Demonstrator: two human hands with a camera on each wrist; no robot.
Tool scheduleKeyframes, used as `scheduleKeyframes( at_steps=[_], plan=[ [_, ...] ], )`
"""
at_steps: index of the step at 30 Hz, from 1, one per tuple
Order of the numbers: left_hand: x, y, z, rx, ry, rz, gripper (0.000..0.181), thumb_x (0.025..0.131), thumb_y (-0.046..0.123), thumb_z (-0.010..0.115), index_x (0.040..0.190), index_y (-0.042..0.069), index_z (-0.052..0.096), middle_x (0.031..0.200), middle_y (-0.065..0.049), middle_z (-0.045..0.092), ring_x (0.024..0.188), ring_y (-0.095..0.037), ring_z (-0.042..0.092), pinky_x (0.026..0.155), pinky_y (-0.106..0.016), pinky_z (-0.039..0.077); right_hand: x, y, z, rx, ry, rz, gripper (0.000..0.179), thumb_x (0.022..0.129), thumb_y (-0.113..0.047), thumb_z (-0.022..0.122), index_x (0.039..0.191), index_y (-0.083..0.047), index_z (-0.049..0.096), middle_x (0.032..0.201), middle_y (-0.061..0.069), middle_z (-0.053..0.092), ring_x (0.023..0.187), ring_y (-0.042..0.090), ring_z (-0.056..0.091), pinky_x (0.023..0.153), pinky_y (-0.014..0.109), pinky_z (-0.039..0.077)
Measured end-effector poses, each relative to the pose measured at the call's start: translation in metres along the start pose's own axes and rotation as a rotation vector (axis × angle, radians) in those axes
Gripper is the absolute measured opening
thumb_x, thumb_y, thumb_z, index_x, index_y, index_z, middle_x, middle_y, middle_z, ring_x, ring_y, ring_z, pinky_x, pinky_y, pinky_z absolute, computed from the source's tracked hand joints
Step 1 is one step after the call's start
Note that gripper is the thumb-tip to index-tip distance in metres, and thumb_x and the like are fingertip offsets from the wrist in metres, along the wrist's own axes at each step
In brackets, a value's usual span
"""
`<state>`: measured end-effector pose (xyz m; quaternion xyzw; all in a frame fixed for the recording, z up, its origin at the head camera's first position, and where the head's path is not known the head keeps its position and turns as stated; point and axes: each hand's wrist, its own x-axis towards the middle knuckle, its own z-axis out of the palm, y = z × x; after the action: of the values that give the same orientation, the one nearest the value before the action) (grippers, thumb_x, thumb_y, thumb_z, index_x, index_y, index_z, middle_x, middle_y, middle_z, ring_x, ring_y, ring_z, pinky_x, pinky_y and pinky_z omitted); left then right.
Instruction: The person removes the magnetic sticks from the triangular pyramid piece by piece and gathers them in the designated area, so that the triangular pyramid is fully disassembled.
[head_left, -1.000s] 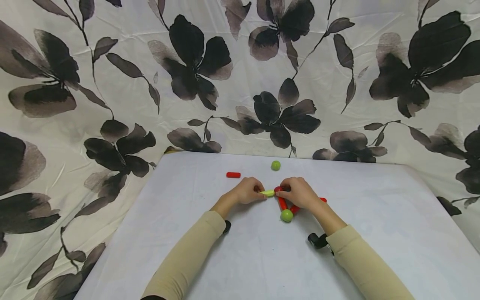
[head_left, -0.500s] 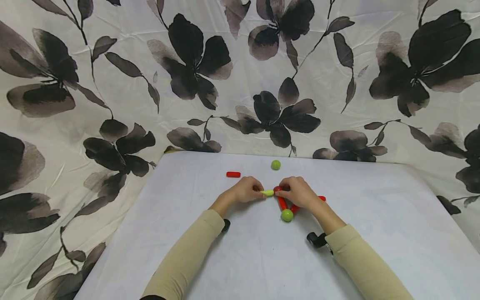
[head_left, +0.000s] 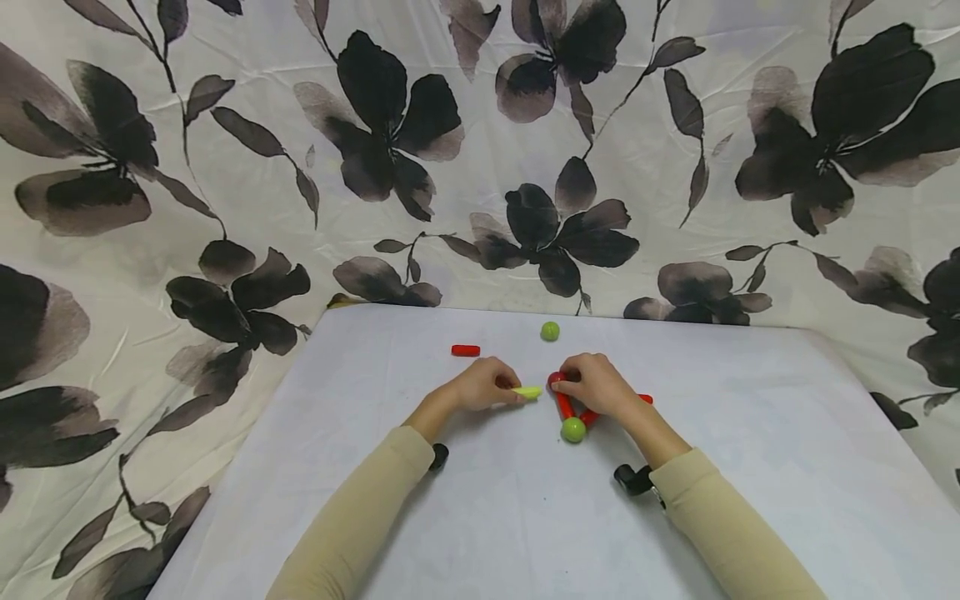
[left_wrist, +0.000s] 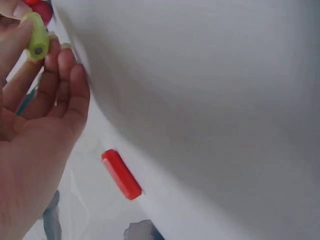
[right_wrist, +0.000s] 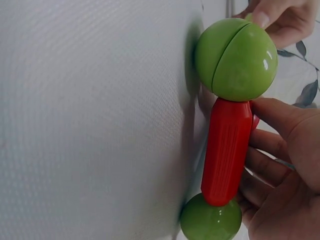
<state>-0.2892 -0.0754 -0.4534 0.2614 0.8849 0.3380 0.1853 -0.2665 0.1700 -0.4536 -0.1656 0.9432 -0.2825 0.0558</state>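
Observation:
In the head view my left hand (head_left: 483, 385) pinches a yellow-green rod (head_left: 528, 392) between thumb and fingers. A dark round spot marks the rod's end (left_wrist: 38, 50) in the left wrist view. A gap separates the rod from a red ball (head_left: 556, 380), which my right hand (head_left: 596, 385) holds by the fingertips. From that ball a red rod (head_left: 564, 407) runs to a green ball (head_left: 573, 430), where a second red rod (head_left: 589, 417) also meets. The right wrist view shows a red rod (right_wrist: 227, 150) joining two green balls; the hand partly hides the assembly.
A loose red rod (head_left: 466, 351) lies left of the hands on the white table (head_left: 480, 517). Farther back sits a single green ball (head_left: 550, 331). Beyond the right wrist a red end (head_left: 646, 399) sticks out. Flower-patterned cloth (head_left: 450, 167) hangs behind the table.
My left hand has drawn back to the left with the yellow-green rod, opening a gap to the red ball. The right hand stays in place on the red ball.

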Motion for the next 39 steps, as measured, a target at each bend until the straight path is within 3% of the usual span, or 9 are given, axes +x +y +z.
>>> scheduleKeyframes(
  at_steps=[4, 10, 19, 26, 39],
  plan=[
    [-0.008, -0.004, -0.008, 0.019, 0.047, -0.019, 0.014, 0.089, 0.015, 0.081, 0.1, 0.007, 0.078, 0.091, 0.0, 0.069, 0.087, -0.014, 0.059, 0.08, -0.027, 0.05, -0.001, 0.001, 0.0, 0.003, 0.004, 0.013, 0.029, 0.096, -0.023, 0.074, 0.115, -0.001, 0.074, 0.107, 0.01, 0.073, 0.097, 0.025, 0.061, 0.095, 0.046, 0.051],
    [-0.02, -0.029, -0.027, 0.064, 0.113, -0.034, 0.015, 0.085, 0.011, 0.084, 0.095, 0.004, 0.075, 0.085, -0.002, 0.067, 0.081, -0.014, 0.057, 0.076, -0.026, 0.049, -0.001, 0.001, 0.001, 0.015, 0.002, 0.014, 0.031, 0.095, -0.023, 0.074, 0.117, 0.0, 0.073, 0.109, 0.011, 0.073, 0.098, 0.026, 0.061, 0.096, 0.046, 0.052],
    [-0.022, -0.053, -0.051, 0.075, 0.18, -0.143, 0.023, 0.088, 0.01, 0.081, 0.107, 0.0, 0.073, 0.098, -0.009, 0.067, 0.093, -0.022, 0.058, 0.086, -0.034, 0.05, 0.0, 0.002, -0.001, 0.014, 0.013, -0.001, 0.029, 0.095, -0.02, 0.074, 0.115, 0.001, 0.073, 0.107, 0.012, 0.073, 0.097, 0.026, 0.061, 0.095, 0.047, 0.052],
    [-0.02, -0.058, -0.058, 0.105, 0.192, -0.188, 0.022, 0.089, 0.006, 0.078, 0.11, 0.0, 0.073, 0.107, -0.012, 0.068, 0.1, -0.026, 0.059, 0.095, -0.041, 0.049, -0.001, 0.002, 0.001, 0.029, 0.018, -0.001, 0.028, 0.095, -0.021, 0.075, 0.113, 0.0, 0.074, 0.104, 0.01, 0.073, 0.096, 0.025, 0.061, 0.094, 0.046, 0.051],
    [-0.02, -0.058, -0.062, 0.108, 0.171, -0.2, 0.024, 0.09, 0.0, 0.074, 0.114, 0.001, 0.071, 0.113, -0.013, 0.067, 0.104, -0.028, 0.06, 0.095, -0.042, 0.051, -0.001, 0.0, -0.001, 0.038, 0.003, 0.003, 0.028, 0.095, -0.021, 0.075, 0.113, 0.0, 0.074, 0.105, 0.01, 0.073, 0.095, 0.025, 0.061, 0.094, 0.045, 0.052]
  ],
)
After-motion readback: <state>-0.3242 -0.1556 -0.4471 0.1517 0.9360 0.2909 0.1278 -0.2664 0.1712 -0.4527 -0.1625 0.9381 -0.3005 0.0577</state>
